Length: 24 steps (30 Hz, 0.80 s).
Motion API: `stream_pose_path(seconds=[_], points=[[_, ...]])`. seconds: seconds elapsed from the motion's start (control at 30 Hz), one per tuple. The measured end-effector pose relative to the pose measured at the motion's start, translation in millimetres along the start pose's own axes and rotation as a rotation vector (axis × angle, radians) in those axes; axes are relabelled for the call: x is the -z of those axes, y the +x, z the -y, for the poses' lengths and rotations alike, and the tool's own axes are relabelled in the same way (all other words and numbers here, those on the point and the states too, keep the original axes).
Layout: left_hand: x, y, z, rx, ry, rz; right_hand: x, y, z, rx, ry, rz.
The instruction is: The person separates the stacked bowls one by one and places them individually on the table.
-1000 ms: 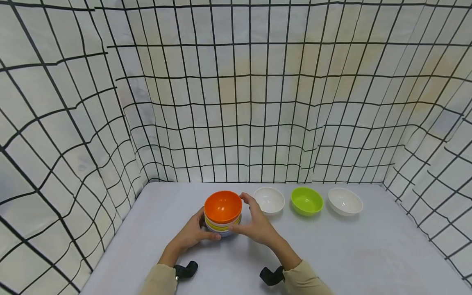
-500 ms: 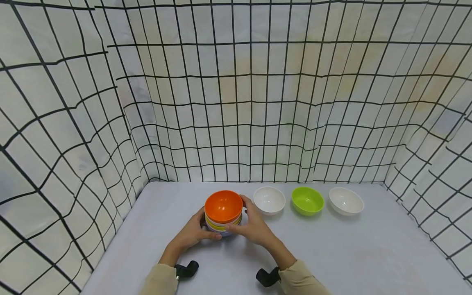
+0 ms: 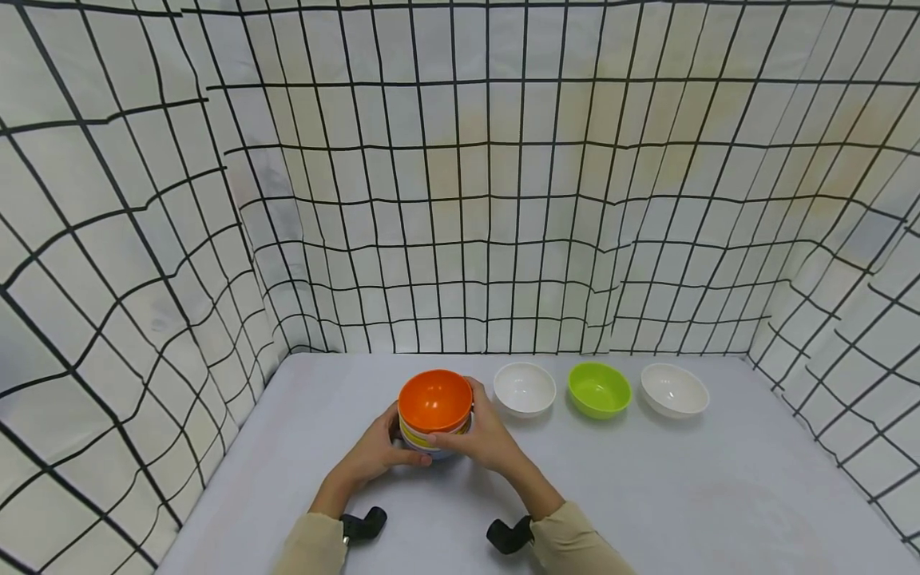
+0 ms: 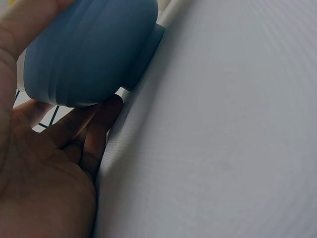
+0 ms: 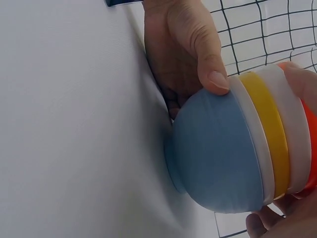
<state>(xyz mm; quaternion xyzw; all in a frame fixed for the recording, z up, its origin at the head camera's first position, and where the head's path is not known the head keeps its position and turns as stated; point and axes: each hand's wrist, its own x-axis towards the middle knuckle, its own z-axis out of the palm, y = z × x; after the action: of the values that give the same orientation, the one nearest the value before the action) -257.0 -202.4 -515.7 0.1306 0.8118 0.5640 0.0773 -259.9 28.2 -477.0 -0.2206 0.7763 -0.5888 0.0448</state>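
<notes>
A stack of nested bowls stands on the table, left of the middle in the head view. An orange bowl (image 3: 435,399) is on top. Below it the right wrist view shows a white bowl (image 5: 293,134), a yellow bowl (image 5: 271,129), another white bowl (image 5: 258,134) and a blue bowl (image 5: 213,153) at the bottom. My left hand (image 3: 377,449) holds the blue bowl low on its left side, thumb in front, fingers round behind. From the right, my right hand (image 3: 487,435) grips the upper bowls, its thumb across the front and its fingers partly hidden behind.
To the right of the stack, a white bowl (image 3: 525,390), a green bowl (image 3: 600,390) and a second white bowl (image 3: 674,391) stand in a row. White walls with a black grid (image 3: 460,263) surround the white table (image 3: 683,495) at the back and sides.
My right hand has moved left and closed round the upper bowls, its thumb sliding further across their front. The left hand and the stack have stayed in place.
</notes>
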Motion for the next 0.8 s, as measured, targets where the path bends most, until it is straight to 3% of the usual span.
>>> stream_pose_path(seconds=[0.8], points=[[-0.4, 0.0, -1.2, -0.004, -0.002, -0.003, -6.0, 5.1, -2.5, -0.029, 0.062, -0.028]])
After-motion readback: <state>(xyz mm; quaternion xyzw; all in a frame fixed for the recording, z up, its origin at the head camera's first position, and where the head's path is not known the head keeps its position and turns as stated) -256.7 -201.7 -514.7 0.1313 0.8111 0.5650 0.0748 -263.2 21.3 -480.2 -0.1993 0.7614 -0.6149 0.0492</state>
